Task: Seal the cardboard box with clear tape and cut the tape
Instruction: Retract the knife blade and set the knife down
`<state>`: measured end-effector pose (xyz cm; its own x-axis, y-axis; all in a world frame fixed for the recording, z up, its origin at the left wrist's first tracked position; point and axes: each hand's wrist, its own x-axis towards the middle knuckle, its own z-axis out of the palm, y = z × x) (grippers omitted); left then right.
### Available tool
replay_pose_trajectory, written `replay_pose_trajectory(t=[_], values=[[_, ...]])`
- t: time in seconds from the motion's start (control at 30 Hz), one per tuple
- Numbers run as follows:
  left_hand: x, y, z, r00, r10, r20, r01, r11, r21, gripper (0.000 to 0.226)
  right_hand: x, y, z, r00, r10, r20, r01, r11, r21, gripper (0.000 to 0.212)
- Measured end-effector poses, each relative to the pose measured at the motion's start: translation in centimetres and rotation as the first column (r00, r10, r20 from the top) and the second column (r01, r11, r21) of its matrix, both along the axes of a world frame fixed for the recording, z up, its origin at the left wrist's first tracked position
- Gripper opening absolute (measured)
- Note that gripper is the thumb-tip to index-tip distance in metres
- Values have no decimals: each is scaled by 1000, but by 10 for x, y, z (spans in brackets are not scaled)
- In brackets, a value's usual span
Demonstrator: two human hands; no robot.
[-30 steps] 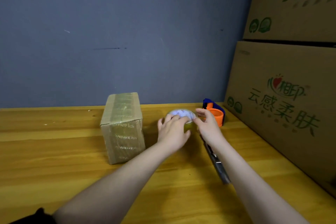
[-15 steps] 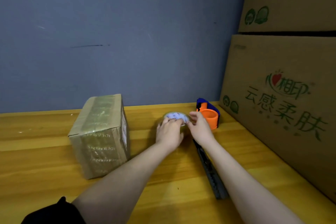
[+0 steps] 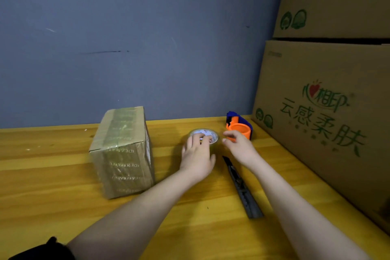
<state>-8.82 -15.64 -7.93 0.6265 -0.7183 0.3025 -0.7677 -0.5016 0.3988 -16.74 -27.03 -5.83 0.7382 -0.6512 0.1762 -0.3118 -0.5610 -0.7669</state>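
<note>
A small brown cardboard box (image 3: pixel 123 152), glossy with bands of clear tape, stands on the yellow wooden bench (image 3: pixel 52 192) to the left of both hands. The left hand (image 3: pixel 197 157) rests curled fingers on a round roll of clear tape (image 3: pixel 205 135). The right hand (image 3: pixel 239 146), just beside the roll, is loosely open, holding nothing. A dark, ridged utility knife (image 3: pixel 242 189) lies between the forearms.

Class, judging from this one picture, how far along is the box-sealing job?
Done: the small cardboard box stands closed and already carries tape bands. In hand: the left hand holds the tape roll on the table; the right hand hovers beside it. Left: pulling tape, sealing, and cutting with the untouched knife.
</note>
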Motion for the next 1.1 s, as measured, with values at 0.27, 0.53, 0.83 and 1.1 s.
replay_pose_trajectory(t=[0.27,0.53,0.83,1.1], values=[[-60,30,12,412,-247,-877,-33,958,-285,37,-56,7,7,962,-98,-257,118,991,66,24],[-91,23,7,116,-339,-934,-189,915,-356,30,-69,36,-7,959,-177,-220,220,957,189,16],[-95,24,8,144,-351,-925,-236,896,-377,37,-69,54,-22,981,-191,-17,186,925,332,26],[-97,26,6,184,-433,-882,-323,821,-471,31,-65,63,-26,929,-275,248,113,848,518,34]])
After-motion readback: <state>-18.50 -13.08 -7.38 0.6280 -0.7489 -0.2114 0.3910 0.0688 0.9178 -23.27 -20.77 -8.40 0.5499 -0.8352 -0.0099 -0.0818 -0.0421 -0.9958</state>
